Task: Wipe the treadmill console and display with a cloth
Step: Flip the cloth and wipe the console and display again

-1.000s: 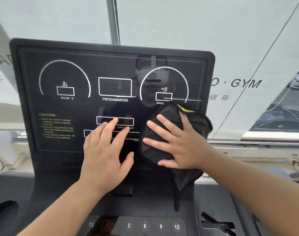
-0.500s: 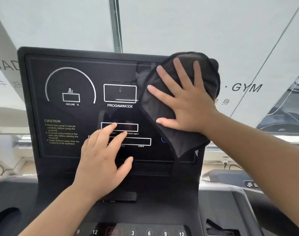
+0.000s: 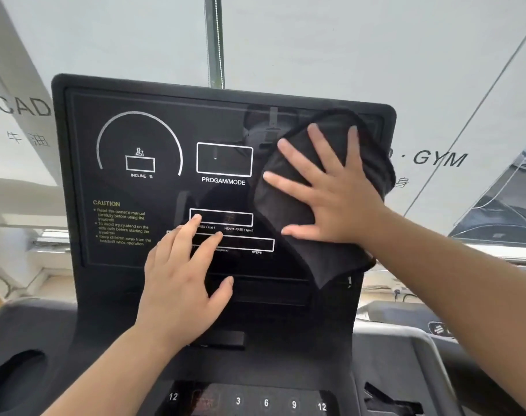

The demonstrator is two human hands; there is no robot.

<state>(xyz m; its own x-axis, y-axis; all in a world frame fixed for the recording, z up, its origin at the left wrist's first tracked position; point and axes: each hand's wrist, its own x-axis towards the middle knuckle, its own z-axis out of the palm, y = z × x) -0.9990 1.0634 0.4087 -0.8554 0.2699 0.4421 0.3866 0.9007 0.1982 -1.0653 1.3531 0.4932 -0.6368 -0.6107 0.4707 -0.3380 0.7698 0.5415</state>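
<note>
While L hand [image 3: 180,283] stays flat on display [image 3: 135,205], R hand [image 3: 339,202], fingers spread, presses cloth [image 3: 276,208] slightly lower vs 0.5s ago.

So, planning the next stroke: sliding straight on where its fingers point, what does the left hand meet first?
Likely the PROGAM/MODE window, with the left hand passing just left of the cloth.

Both bare arms reach forward and up. The left forearm [image 3: 105,370] rises from the lower left. The left hand [image 3: 180,283] lies palm down, its 4 fingers [image 3: 185,235] straight and close together, pointing up, the left thumb [image 3: 221,292] held out to the right. The right forearm [image 3: 453,283] comes in from the lower right. The right hand [image 3: 336,202] sits higher, flat and palm down, all 5 digits spread wide, the right thumb [image 3: 303,232] pointing left. The 2 hands are near each other but apart.
</note>
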